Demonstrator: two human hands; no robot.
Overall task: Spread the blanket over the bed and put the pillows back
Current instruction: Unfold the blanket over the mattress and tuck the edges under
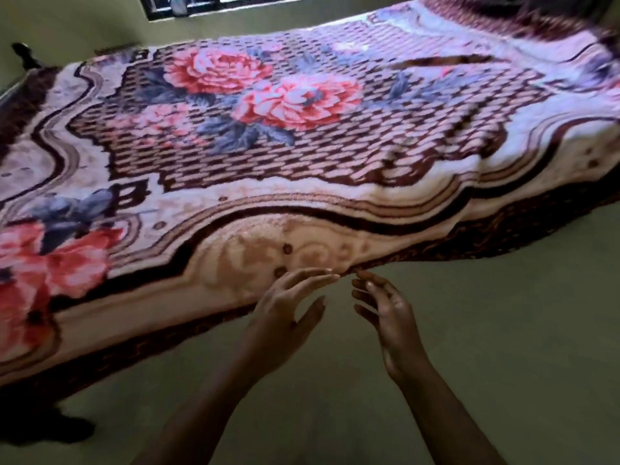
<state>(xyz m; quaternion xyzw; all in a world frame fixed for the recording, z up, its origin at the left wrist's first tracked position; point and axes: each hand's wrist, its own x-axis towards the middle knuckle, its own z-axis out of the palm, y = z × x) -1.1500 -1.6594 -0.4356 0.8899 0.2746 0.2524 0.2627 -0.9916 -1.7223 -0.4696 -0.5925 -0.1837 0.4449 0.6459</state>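
Head view: one flowered blanket (302,146) lies spread across the bed, its near edge hanging toward the floor (503,330). Two hands reach at that edge: the left hand (285,317) and the right hand (392,323), both with fingers spread and holding nothing. Their fingertips perhaps touch the hem, but blur hides it. One window (201,5) sits beyond.

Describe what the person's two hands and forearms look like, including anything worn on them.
Both are bare. The left hand and right hand wear no gloves, and no rings show on the fingers, though the picture is blurred. The left forearm and right forearm carry no sleeve, watch or bracelet down to the frame's edge.
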